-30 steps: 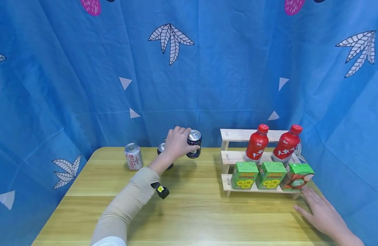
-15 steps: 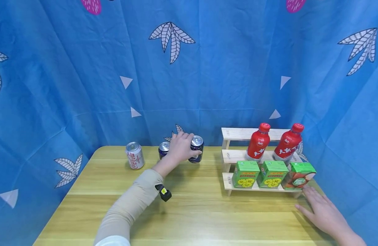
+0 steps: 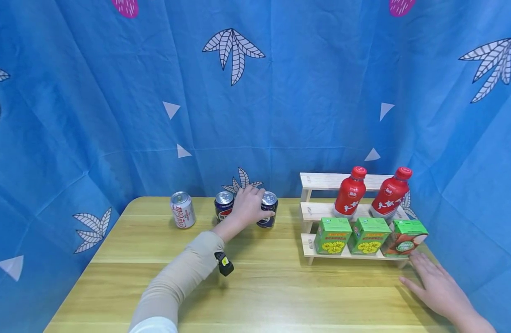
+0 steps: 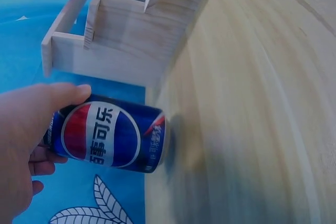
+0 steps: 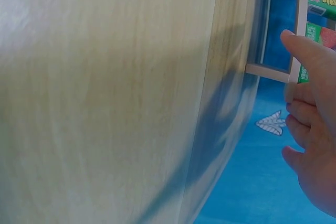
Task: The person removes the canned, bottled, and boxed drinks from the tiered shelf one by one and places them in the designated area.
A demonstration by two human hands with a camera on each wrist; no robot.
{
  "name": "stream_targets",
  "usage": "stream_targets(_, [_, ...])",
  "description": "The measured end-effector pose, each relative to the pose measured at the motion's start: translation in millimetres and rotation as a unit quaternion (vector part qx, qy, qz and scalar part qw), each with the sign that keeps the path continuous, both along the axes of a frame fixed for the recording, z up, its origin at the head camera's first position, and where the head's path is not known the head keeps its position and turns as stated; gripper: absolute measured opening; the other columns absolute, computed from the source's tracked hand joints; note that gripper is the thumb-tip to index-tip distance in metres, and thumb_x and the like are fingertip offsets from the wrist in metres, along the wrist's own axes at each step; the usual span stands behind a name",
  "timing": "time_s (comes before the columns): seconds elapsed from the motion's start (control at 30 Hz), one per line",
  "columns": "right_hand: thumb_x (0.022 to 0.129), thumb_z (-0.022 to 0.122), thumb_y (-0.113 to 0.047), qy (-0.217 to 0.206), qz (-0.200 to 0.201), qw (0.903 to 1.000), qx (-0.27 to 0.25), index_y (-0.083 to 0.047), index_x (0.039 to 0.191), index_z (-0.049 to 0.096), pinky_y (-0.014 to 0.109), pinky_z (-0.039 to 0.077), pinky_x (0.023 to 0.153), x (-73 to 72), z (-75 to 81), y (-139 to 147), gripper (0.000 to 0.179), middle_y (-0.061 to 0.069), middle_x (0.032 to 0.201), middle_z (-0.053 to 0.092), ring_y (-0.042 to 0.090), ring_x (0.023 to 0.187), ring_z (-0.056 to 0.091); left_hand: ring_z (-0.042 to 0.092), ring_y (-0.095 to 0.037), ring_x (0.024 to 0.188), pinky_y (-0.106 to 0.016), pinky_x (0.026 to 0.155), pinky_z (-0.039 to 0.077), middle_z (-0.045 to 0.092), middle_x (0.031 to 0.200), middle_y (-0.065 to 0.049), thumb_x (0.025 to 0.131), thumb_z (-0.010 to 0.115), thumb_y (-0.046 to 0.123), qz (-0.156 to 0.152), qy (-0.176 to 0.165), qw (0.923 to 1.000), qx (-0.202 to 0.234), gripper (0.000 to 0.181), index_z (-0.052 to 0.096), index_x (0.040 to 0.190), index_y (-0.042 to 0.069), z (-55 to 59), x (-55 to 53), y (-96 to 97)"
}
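Observation:
My left hand (image 3: 248,206) grips a dark blue Pepsi can (image 3: 269,200) from its left side, thumb in front, fingers behind. In the left wrist view the Pepsi can (image 4: 105,135) shows its red, white and blue logo, its base right at the table. A second Pepsi can (image 3: 224,203) stands just left of that hand, and a white Coca-Cola can (image 3: 182,210) farther left. My right hand (image 3: 440,289) has its fingers extended, fingertips at the front right corner of the wooden step rack (image 3: 311,210), below the brown-and-green carton (image 3: 405,238). In the right wrist view the right hand (image 5: 317,108) overlaps the rack's edge.
Two red bottles (image 3: 349,192) stand on the rack's middle step. Two green cartons with yellow flowers (image 3: 332,237) share the bottom step with the brown-and-green one. A blue patterned curtain (image 3: 255,115) encloses the back and sides of the wooden table (image 3: 255,296).
My left hand has lowered the Pepsi can toward the table and slightly to the right, revealing more of the second Pepsi can. My right hand has stayed by the rack.

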State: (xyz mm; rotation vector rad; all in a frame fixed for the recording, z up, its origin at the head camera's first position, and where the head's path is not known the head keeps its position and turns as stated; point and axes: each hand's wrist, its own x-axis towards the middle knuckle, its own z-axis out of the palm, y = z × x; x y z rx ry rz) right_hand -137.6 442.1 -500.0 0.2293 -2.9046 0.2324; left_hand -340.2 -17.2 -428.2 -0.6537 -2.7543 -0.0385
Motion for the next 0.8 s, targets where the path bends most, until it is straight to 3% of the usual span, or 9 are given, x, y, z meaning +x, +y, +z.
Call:
stream_targets(0.2, [0.095, 0.059, -0.04, -0.002, 0.0, 1.0, -0.007, 0.017, 0.141, 0.034, 0.041, -0.015, 0.119, -0.2, -1.7, 0.3, 0.077, 0.04, 0.141, 0.038, 0.052, 0.141, 0.022, 0.053, -0.025, 0.121, -0.043, 0.1, 0.043, 0.064, 0.128, -0.007, 0.076, 0.066, 0.071, 0.0, -0.001, 1.0, 0.001, 0.084, 0.057, 0.134, 0.01, -5.3, -0.5, 2.4])
stream_targets(0.47, [0.095, 0.059, -0.04, -0.003, 0.004, 1.0, -0.007, 0.016, 0.142, 0.033, 0.031, -0.023, 0.115, -0.4, -2.1, 0.6, 0.077, 0.04, 0.142, 0.037, 0.052, 0.142, 0.021, 0.052, -0.027, 0.125, -0.045, 0.102, 0.042, 0.064, 0.129, -0.008, 0.076, 0.065, 0.071, 0.002, -0.002, 1.0, 0.005, 0.085, 0.057, 0.134, 0.009, -11.1, -2.4, 2.1])
stream_targets(0.67, [0.096, 0.058, -0.04, -0.006, 0.002, 0.9999, -0.009, 0.016, 0.142, 0.032, 0.035, -0.021, 0.116, 0.1, -1.1, 0.2, 0.077, 0.039, 0.143, 0.037, 0.05, 0.144, 0.018, 0.053, -0.028, 0.124, -0.045, 0.101, 0.042, 0.064, 0.128, -0.009, 0.076, 0.065, 0.072, 0.007, 0.002, 0.9999, 0.012, 0.086, 0.058, 0.134, 0.009, -12.7, -2.7, 1.6])
stream_targets(0.8, [0.096, 0.058, -0.039, 0.0, 0.004, 1.0, -0.006, 0.016, 0.143, 0.032, 0.03, -0.023, 0.114, -0.7, -0.8, 0.6, 0.077, 0.039, 0.143, 0.036, 0.049, 0.145, 0.017, 0.052, -0.028, 0.123, -0.046, 0.102, 0.041, 0.064, 0.128, -0.008, 0.075, 0.066, 0.071, 0.016, 0.001, 0.9998, 0.013, 0.086, 0.056, 0.134, 0.01, -13.6, -3.6, 2.6])
